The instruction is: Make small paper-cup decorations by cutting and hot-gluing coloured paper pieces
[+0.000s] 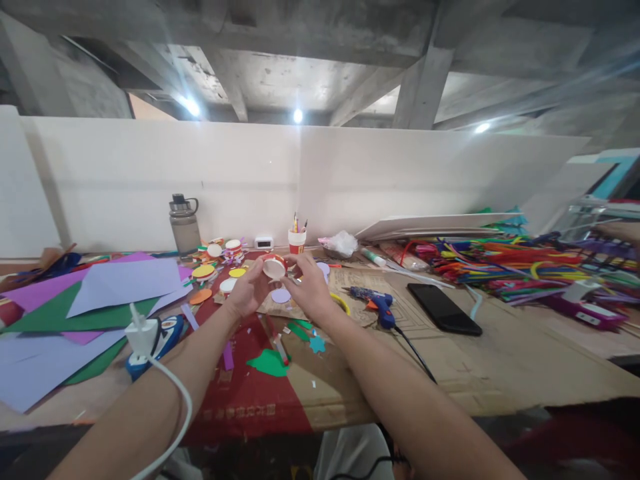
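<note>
A short, round red paper cup piece (pixel 275 269) with a white face is held up over the middle of the table. My left hand (pixel 249 291) grips its left side, the fingers closed round the rim. From the right, my right hand (pixel 309 288) pinches its edge between thumb and fingers. Below and behind the hands lie a lilac paper disc (pixel 281 295), a yellow disc (pixel 237 273) and an orange disc (pixel 201 297). Green paper scraps (pixel 270 362) and a blue paper star (pixel 317 344) are on the cardboard nearer to me.
A blue glue gun (pixel 377 303) and a black phone (pixel 444 309) lie to the right, with colourful pipe cleaners (pixel 480 260) behind. Paper sheets (pixel 125 287) and a power strip (pixel 165 340) with a plugged white charger sit left. A bottle (pixel 184 227) and pencil cup (pixel 297 241) stand behind.
</note>
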A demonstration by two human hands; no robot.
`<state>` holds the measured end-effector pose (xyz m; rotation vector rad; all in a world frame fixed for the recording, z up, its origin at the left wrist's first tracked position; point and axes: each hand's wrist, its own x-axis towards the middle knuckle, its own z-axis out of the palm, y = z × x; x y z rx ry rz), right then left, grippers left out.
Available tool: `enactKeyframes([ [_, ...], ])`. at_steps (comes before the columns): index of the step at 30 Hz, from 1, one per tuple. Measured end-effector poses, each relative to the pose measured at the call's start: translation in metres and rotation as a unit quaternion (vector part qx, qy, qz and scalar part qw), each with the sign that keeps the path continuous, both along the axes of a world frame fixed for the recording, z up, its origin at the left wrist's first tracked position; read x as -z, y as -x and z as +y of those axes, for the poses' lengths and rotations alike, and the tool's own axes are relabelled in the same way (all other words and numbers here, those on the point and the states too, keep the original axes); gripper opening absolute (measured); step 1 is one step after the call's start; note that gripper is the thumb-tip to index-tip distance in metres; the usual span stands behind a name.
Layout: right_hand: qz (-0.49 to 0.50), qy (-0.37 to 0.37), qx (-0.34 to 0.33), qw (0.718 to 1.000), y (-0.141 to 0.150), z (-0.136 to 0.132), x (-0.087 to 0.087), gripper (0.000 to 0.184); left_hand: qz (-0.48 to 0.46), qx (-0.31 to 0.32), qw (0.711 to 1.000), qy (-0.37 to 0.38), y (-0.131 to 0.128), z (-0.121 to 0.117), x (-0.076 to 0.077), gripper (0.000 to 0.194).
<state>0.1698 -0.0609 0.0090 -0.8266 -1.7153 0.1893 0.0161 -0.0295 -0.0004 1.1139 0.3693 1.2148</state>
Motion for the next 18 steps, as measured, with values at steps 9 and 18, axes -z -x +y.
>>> enactKeyframes([
  [9, 0.062, 0.027, 0.012, 0.998, -0.001, 0.007, 0.004, 0.020, -0.013, -0.024, 0.999, -0.036, -0.002, -0.002, -0.001, 0.018],
  [18, 0.080, 0.052, 0.039, 0.995, -0.006, 0.011, 0.003, 0.011, 0.067, -0.109, 0.985, -0.116, -0.005, -0.006, -0.003, 0.033],
])
